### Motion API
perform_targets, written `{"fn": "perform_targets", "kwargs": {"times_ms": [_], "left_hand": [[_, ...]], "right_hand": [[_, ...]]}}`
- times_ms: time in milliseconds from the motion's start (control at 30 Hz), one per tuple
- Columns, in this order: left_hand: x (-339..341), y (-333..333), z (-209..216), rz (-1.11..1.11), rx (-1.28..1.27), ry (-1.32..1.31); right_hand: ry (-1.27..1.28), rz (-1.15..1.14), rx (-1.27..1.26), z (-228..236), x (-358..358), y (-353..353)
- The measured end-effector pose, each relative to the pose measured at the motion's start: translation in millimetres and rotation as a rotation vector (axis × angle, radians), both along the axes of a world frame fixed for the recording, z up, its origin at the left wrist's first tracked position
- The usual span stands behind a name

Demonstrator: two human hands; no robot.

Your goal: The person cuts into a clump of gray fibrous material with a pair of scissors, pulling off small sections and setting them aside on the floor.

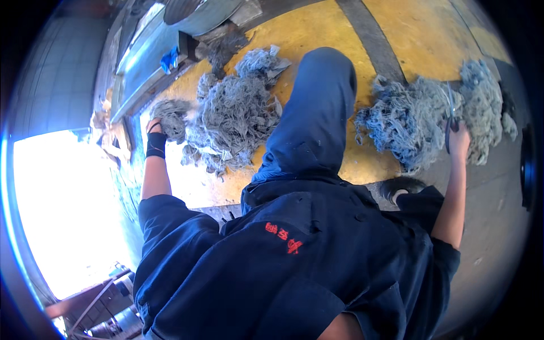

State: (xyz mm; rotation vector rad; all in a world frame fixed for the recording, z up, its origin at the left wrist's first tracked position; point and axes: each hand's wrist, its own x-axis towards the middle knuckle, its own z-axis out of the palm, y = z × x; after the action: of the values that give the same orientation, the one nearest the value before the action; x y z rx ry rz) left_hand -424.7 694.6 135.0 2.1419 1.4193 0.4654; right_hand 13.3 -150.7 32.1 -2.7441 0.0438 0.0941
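My left hand (pixel 153 126), with a black wrap around its wrist, is closed on a clump of grey yarn waste (pixel 172 118) at the left. Next to it lies a larger heap of tangled grey yarn (pixel 232 116). My right hand (pixel 459 140) grips a pair of scissors (pixel 451 119) by the dark handle. Their metal blades point away from me, against a second yarn heap (pixel 408 122). Just to the right of the scissors rises a paler grey bundle (pixel 480 110). The fingertips of both hands are partly hidden.
My bent knee (pixel 317 96) stands between the two heaps, over a yellow painted floor (pixel 306 22) with a dark stripe (pixel 371 39). A metal frame (pixel 144 79) with a blue scrap (pixel 169 59) stands at the far left. A dark shoe (pixel 401 187) shows near the right heap.
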Motion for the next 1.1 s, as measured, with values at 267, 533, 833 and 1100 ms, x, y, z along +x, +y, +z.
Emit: {"fn": "perform_targets", "kwargs": {"times_ms": [267, 533, 833, 1100], "left_hand": [[-25, -8, -37, 0.153, -0.668, -1.057], [14, -18, -245, -0.438, -0.578, 0.520], [126, 51, -93, -0.029, -0.234, 0.410], [438, -234, 6, -0.926, -0.238, -0.035]], "right_hand": [[0.060, 0.020, 0.188, -14, -33, 4], [-0.016, -0.028, 0.135, 40, -46, -2], [-0.147, -0.407, 1.399, 80, -46, -37], [-0.066, -0.657, 2.167, 61, -3, -69]]}}
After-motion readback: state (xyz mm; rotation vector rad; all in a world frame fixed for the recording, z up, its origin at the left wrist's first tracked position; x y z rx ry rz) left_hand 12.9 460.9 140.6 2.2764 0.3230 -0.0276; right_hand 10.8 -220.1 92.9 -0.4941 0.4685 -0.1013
